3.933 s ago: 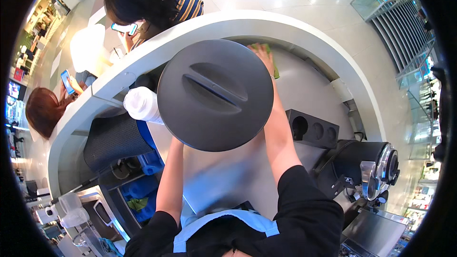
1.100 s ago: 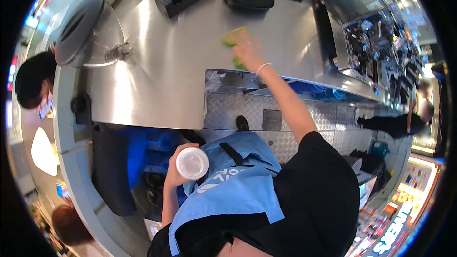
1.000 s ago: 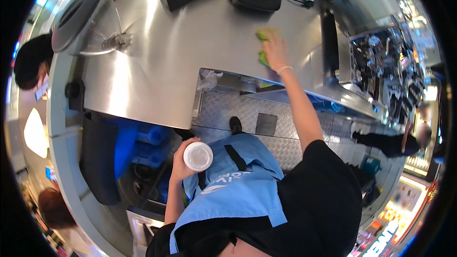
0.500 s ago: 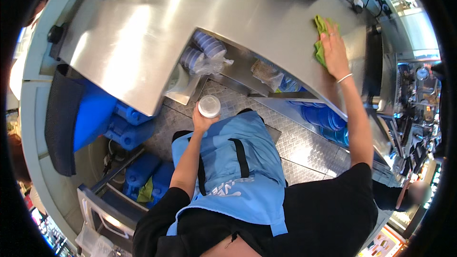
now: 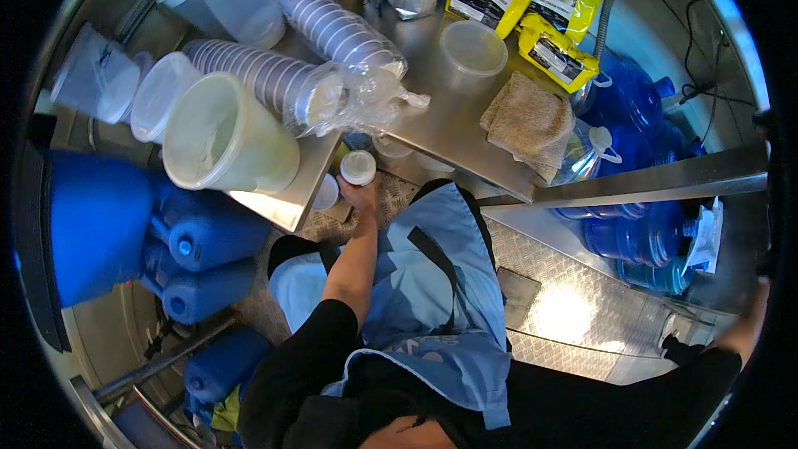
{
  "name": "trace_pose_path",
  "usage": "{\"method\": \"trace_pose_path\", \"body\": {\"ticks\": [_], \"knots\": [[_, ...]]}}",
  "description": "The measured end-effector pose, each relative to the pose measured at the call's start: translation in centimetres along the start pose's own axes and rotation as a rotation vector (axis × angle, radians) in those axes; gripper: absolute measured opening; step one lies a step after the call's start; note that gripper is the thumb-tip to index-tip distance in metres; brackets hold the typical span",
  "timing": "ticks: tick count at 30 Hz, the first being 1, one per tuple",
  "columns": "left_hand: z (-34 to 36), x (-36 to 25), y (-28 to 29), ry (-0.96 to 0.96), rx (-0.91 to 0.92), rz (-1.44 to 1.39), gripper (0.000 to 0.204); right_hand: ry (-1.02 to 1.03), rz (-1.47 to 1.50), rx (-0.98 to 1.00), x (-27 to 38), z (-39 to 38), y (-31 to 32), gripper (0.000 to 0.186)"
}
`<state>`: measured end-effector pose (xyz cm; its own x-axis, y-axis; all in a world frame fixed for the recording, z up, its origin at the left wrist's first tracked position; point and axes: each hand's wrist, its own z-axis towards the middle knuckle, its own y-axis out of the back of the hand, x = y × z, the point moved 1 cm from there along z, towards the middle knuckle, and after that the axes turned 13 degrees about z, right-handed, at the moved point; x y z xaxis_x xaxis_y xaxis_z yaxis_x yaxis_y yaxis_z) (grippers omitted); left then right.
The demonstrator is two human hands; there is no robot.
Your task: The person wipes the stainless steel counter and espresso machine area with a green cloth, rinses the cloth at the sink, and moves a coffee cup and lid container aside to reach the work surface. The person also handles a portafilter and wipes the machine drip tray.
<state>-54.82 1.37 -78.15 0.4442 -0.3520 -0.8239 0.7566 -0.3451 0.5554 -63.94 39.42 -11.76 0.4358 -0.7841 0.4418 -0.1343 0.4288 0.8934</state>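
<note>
My left hand is closed around a small white-lidded tub, low beneath the front edge of the metal shelf. Beside it, to the left, is a second white round lid or tub, partly hidden by the shelf edge. Another clear round container shows dimly behind the tub. Of my right arm only the sleeve and part of the forearm appear at the right rim; the hand itself is out of sight.
The shelf holds stacks of striped paper cups, a large pale bucket, a clear tub, a folded beige cloth and yellow packets. Blue canisters stand left, blue water bottles right.
I have bent down, so the shelf under the counter fills the view. My left hand has carried the tub below the shelf. My right hand, earlier on a green cloth, has left view.
</note>
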Motion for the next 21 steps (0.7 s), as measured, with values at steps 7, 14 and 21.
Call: {"method": "trace_pose_path", "body": {"ticks": [7, 14, 21], "knots": [[2.8, 0.1, -4.8, 0.091, -0.174, -0.166, 0.108, 0.024, -0.03, 0.036, 0.5, -0.2, -1.4, 0.051], [3.9, 0.1, -7.5, 0.158, 0.004, -0.223, 0.118, 0.034, -0.018, 0.051, -0.3, -1.0, -3.1, 0.048], [3.0, -1.2, -1.6, -0.021, 0.279, -0.433, 0.083, 0.042, -0.012, 0.053, -1.0, -1.2, -3.1, 0.045]]}}
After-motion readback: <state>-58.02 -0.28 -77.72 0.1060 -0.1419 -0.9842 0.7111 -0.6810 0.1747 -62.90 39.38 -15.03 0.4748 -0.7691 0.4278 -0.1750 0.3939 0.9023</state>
